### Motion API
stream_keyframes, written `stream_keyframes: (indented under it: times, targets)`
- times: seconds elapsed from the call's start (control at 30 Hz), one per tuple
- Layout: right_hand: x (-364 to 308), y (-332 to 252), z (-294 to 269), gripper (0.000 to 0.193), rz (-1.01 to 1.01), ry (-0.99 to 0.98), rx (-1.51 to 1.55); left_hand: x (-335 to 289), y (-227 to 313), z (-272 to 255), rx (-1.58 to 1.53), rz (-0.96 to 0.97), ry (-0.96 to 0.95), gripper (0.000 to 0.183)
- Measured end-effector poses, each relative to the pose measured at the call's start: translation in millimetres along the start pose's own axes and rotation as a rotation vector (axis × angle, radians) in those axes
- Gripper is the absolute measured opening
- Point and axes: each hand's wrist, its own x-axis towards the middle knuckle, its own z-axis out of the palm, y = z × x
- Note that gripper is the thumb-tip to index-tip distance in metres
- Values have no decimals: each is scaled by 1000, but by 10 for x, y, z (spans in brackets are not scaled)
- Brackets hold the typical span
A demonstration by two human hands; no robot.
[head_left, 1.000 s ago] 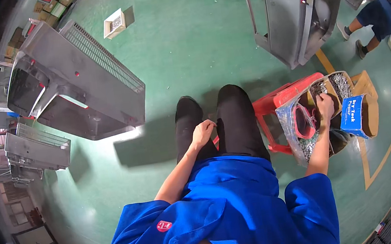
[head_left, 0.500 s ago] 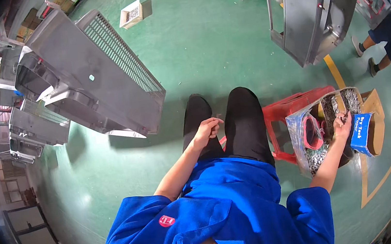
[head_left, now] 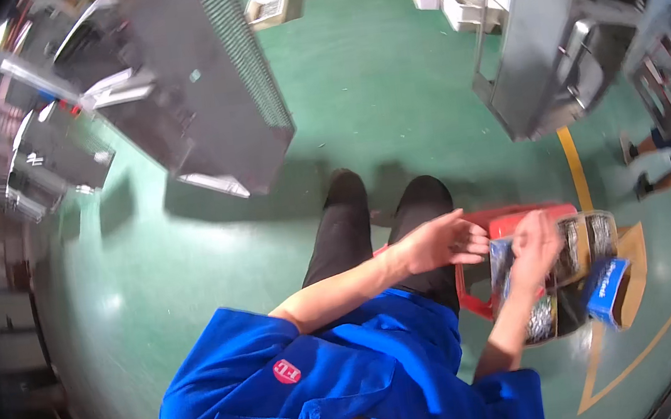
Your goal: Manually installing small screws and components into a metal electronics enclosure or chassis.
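Note:
My left hand (head_left: 442,244) reaches across my right thigh, palm toward the right, thumb up and fingers loosely spread, with nothing visible in it. Close to its fingertips is my right hand (head_left: 535,250), raised over the left part of a divided parts box (head_left: 565,317) and smeared by motion. Whether my right fingers hold a small part is not visible. Small dark and silvery metal pieces (head_left: 540,317) lie in the box's compartments. The box rests on a red plastic stool (head_left: 474,297) at my right side. A blue carton (head_left: 609,293) sits at its right edge.
An open brown cardboard box (head_left: 635,265) adjoins the blue carton. Large grey sheet-metal cabinets stand ahead, one on the left (head_left: 195,93) and one on the right (head_left: 536,34). White trays (head_left: 267,8) lie on the green floor farther off. Another person's legs (head_left: 665,161) show at far right.
My right hand has come up out of the parts box and moved left. My left hand has swung right from between my knees toward it. The view has shifted.

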Motion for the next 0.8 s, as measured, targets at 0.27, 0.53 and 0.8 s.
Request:
stream_keyframes:
  times: [0.27, 0.53, 0.8]
  targets:
    - [-372, 66, 736, 23, -829, -476, -744, -138, -251, 207, -336, 317, -135, 36]
    - [-478, -288, 920, 13, -894, -420, -775, -397, -69, 113, -432, 350, 67, 32]
    - [199, 326, 768, 22, 225, -6, 11, -622, 150, -460, -272, 286, 289, 30]
